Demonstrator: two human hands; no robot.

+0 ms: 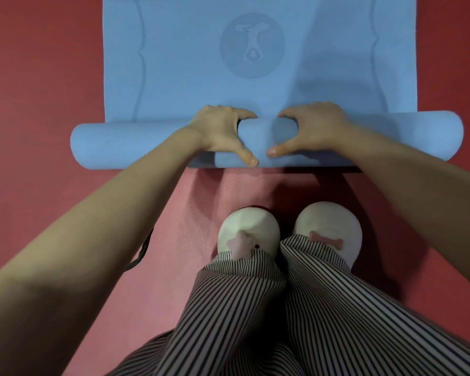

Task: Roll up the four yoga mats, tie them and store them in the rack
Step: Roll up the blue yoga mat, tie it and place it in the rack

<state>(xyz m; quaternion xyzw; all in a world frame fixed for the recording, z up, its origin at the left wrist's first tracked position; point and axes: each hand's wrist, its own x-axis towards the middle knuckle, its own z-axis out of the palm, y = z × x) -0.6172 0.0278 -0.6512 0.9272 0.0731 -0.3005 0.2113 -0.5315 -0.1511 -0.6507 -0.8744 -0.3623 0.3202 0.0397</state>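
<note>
A light blue yoga mat [255,85] lies flat on the floor and stretches away from me, with a round emblem printed on it. Its near end is rolled into a thick tube [125,143] that runs left to right. My left hand [220,134] grips the roll just left of its middle, fingers curled over the far side and thumb on the near side. My right hand [310,128] grips it the same way just right of the middle. The thumbs almost meet. Under my feet lies a pink mat [201,202], flat.
The floor [38,77] is dark red on both sides of the mats. My feet in white slippers [248,229] stand on the pink mat close behind the roll, below striped trousers. A dark strap [143,251] lies at the pink mat's left edge.
</note>
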